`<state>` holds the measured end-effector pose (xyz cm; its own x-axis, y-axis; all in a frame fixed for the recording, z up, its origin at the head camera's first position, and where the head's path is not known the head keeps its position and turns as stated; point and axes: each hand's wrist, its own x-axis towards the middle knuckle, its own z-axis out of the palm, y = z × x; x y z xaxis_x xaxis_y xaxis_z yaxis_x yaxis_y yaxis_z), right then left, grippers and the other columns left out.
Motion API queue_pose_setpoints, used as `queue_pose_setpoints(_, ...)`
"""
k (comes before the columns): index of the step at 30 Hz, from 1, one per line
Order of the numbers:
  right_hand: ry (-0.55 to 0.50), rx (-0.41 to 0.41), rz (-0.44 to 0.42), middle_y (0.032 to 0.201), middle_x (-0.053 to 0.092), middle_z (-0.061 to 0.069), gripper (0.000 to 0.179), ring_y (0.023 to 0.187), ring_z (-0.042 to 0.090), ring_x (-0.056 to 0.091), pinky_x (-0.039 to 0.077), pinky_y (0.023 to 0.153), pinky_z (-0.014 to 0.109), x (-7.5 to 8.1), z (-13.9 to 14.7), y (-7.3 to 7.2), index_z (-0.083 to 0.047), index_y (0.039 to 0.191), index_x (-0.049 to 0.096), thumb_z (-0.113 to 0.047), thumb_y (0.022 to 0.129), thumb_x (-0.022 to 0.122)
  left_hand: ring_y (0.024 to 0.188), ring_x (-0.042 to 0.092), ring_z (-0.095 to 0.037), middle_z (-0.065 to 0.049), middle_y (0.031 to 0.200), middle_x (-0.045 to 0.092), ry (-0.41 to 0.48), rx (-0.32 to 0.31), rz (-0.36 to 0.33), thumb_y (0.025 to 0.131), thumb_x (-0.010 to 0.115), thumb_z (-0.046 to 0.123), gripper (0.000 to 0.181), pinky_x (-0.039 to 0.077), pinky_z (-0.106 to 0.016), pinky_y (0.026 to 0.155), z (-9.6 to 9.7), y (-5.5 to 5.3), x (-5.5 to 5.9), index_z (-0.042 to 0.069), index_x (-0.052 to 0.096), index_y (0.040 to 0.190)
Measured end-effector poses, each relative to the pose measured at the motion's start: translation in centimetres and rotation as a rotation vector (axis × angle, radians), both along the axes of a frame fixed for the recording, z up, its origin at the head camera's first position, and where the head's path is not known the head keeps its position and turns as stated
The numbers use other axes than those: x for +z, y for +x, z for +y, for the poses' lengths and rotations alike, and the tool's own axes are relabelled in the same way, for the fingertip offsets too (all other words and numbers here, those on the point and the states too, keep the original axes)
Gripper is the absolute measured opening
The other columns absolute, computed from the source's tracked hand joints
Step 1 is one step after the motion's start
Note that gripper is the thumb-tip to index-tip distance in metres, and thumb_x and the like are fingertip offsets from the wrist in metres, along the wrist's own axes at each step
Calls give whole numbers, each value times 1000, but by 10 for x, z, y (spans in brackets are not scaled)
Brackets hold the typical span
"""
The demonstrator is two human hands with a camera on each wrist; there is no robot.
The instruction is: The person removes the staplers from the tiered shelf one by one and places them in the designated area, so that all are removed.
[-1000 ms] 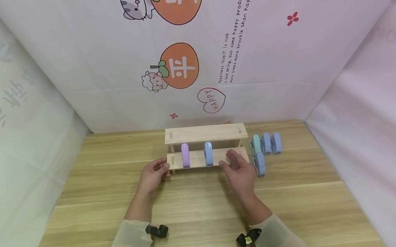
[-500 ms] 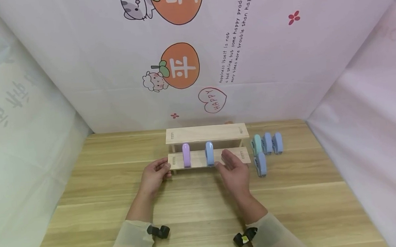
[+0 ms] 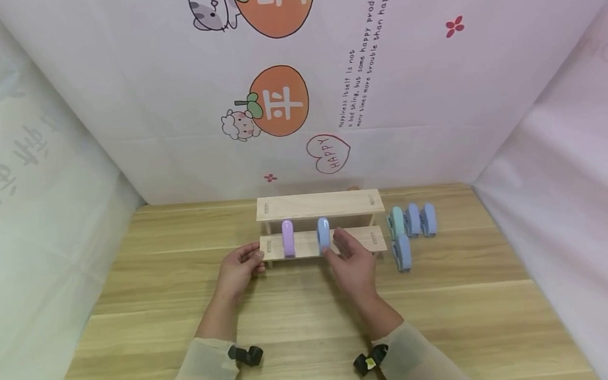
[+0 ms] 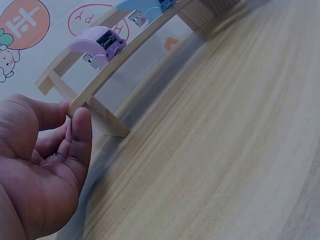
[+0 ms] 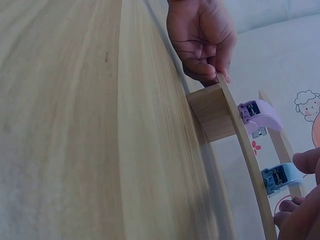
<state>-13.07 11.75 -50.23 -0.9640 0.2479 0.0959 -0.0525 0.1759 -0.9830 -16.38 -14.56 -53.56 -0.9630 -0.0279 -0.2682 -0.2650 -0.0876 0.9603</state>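
Staplers: two are standing shelved, four seemingly waiting at three o'clock. Our left hand is pinching the shelf, right hand spread.

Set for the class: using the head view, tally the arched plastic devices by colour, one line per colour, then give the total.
Lilac arched plastic device: 1
Blue arched plastic devices: 4 (1 on the pale wooden two-tier stand, 3 beside it)
Mint-green arched plastic device: 1
Total: 6
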Motion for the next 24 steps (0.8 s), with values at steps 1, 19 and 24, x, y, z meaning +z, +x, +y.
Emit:
queue_pose_setpoints(1,3,6,2,143,62,13,58,132,27,60,53,106,39,0,0,0,-3,143,60,-16,90,82,91,67,-24,-16,115,66,2,1,0,99,70,8,38,64,-29,79,0,0,-1,-2,62,135)
queue_pose_setpoints(19,70,10,26,140,62,18,57,129,30,61,53,102,28,-3,-13,-8,1,142,59,-9,90,81,90,67,-22,-16,115,66,27,4,2,100,70,8,38,64,-29,80,2,-1,-4,-1,62,135)
queue_pose_setpoints(24,62,13,22,141,62,16,53,130,29,60,54,102,30,-2,-14,-9,-1,142,60,-7,92,77,91,67,-24,-16,115,66,24,2,9,100,70,10,38,64,-30,80,0,-1,-4,-1,62,135)
